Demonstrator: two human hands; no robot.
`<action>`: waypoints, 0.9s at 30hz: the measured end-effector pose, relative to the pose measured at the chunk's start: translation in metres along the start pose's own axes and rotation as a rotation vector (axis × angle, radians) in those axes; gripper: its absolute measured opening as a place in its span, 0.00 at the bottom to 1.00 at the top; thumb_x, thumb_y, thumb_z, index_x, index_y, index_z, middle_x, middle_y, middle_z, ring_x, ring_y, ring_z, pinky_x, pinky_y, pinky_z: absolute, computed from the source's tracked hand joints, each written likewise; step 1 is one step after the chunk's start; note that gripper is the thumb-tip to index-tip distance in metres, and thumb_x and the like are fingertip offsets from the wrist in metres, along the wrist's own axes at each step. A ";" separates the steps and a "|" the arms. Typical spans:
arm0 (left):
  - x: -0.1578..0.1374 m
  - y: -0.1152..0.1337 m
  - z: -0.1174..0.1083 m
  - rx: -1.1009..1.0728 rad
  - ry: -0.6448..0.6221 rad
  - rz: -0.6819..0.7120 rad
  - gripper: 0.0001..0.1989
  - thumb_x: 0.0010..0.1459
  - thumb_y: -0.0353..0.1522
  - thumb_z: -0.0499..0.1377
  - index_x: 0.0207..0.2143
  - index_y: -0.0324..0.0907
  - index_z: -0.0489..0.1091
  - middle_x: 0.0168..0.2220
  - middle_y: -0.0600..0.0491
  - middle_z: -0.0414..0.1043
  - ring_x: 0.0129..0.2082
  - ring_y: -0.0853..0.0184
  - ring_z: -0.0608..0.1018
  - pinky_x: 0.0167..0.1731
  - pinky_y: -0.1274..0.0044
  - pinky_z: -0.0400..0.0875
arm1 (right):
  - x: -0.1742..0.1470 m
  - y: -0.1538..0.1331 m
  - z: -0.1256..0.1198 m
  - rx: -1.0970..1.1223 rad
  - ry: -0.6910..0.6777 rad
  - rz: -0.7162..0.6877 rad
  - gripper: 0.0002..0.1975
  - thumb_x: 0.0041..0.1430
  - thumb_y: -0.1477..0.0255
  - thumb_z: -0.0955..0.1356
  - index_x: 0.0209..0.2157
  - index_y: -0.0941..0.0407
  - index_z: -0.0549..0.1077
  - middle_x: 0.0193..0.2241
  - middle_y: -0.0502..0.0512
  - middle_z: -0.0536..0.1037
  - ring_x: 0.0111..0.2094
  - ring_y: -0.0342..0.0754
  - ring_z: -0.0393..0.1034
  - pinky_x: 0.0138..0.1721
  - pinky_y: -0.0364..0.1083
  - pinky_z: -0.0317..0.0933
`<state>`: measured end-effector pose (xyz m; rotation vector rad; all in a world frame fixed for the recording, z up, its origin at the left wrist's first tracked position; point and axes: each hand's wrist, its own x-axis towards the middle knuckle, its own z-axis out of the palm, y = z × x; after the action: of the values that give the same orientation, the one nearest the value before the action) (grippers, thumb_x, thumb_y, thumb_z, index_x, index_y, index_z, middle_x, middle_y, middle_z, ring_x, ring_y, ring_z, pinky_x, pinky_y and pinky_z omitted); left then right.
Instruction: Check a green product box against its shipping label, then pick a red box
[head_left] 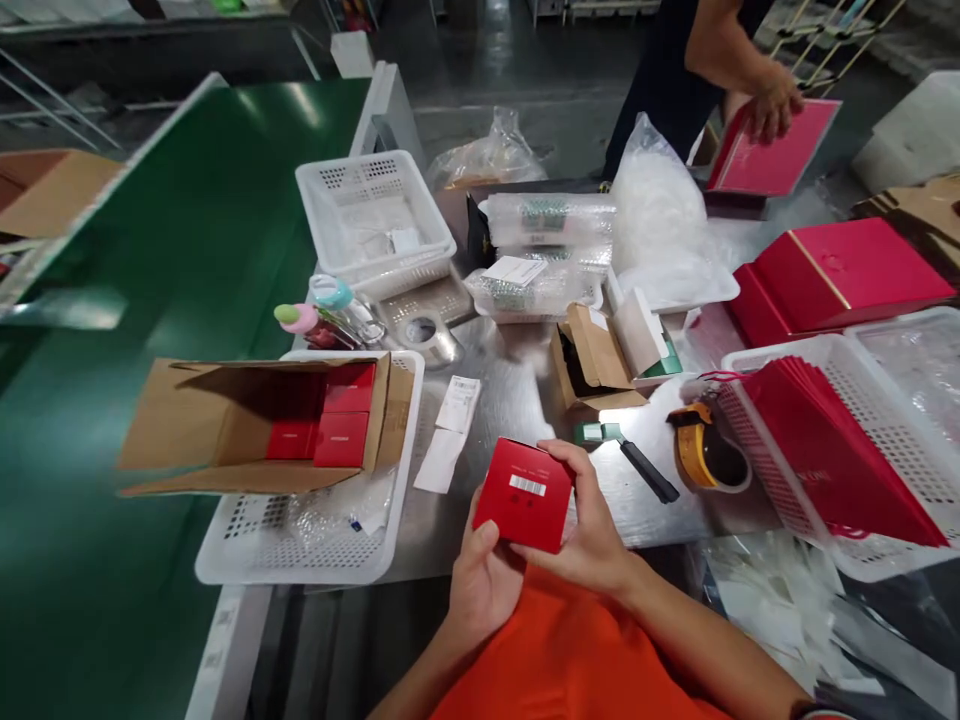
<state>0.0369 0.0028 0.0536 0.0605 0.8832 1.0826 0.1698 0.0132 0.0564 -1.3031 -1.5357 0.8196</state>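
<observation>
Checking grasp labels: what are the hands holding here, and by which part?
Both hands hold one small red box: left hand at its lower left corner, right hand along its right edge, thumb at the top corner.

Bare bench lay open ahead; a cardboard carton blocked the left, a tape roll and knife crowded the right.

A green conveyor belt is running along the left beside a steel worktable; overhead light is glaring off the dark far floor.
</observation>
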 end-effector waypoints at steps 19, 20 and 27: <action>0.190 0.048 -0.121 1.854 0.284 0.281 0.28 0.64 0.26 0.50 0.65 0.26 0.57 0.62 0.29 0.63 0.62 0.49 0.70 0.60 0.64 0.68 | -0.025 0.041 0.004 -0.130 0.237 0.419 0.39 0.46 0.57 0.78 0.57 0.50 0.63 0.53 0.59 0.71 0.51 0.56 0.72 0.48 0.50 0.70; 0.196 0.047 -0.120 1.869 0.294 0.267 0.29 0.63 0.26 0.49 0.66 0.26 0.56 0.62 0.29 0.63 0.62 0.47 0.70 0.59 0.63 0.68 | -0.025 0.042 0.007 -0.127 0.236 0.436 0.39 0.47 0.57 0.78 0.57 0.50 0.63 0.53 0.59 0.71 0.51 0.56 0.72 0.48 0.50 0.70; 0.214 0.048 -0.127 1.943 0.304 0.185 0.31 0.62 0.26 0.52 0.67 0.28 0.56 0.58 0.31 0.66 0.59 0.47 0.71 0.58 0.61 0.68 | -0.011 0.042 0.018 -0.106 0.168 0.480 0.39 0.46 0.57 0.77 0.58 0.49 0.63 0.54 0.59 0.71 0.51 0.57 0.72 0.47 0.51 0.70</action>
<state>-0.0440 0.1489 -0.1375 1.6173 1.9279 0.0113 0.1677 0.0127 0.0092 -1.8093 -1.1599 0.9036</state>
